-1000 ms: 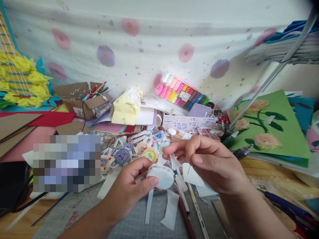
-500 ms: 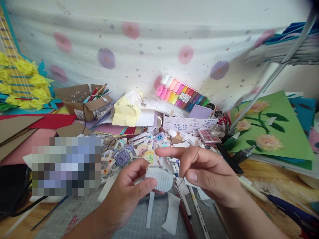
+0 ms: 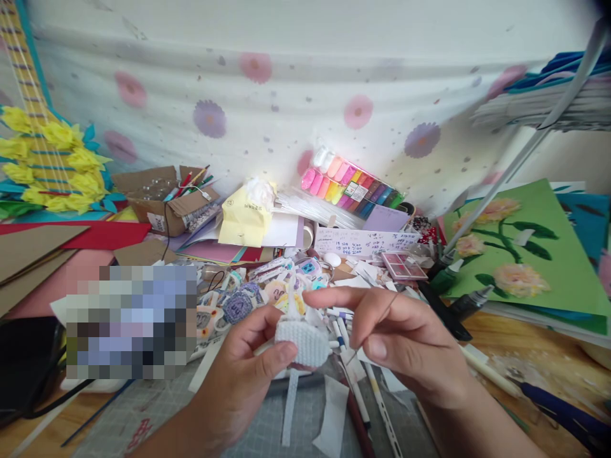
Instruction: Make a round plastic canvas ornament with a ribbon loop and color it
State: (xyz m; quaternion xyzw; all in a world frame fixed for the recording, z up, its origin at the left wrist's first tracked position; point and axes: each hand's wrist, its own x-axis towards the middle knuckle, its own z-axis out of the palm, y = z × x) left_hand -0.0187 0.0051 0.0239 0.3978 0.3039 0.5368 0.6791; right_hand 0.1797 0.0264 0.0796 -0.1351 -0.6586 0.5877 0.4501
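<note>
A small pale grey-blue textured piece [image 3: 305, 343] is pinched between the thumb and fingers of my left hand [image 3: 255, 359], near the middle of the view. A narrow strip of similar material [image 3: 289, 410] hangs below it. To the right, my right hand [image 3: 405, 343] has its thumb and fingers closed on a thin needle-like tool [image 3: 354, 357], while its index finger points left above the piece. White pointed bits [image 3: 293, 299] stand up behind the piece's top edge. Part of the tool is hidden by the fingers.
Small decorated pieces [image 3: 241, 304] lie heaped behind my hands. Pens [image 3: 353, 381] and paper scraps [image 3: 331, 413] rest on a grey cutting mat [image 3: 167, 407]. Farther back are a cardboard box [image 3: 162, 203] and a coloured clay pack [image 3: 353, 184]; a green flower picture [image 3: 529, 254] stands right.
The background has shifted slightly right and down in the view. Both hands keep nearly the same grip, and the pale piece has tilted a little.
</note>
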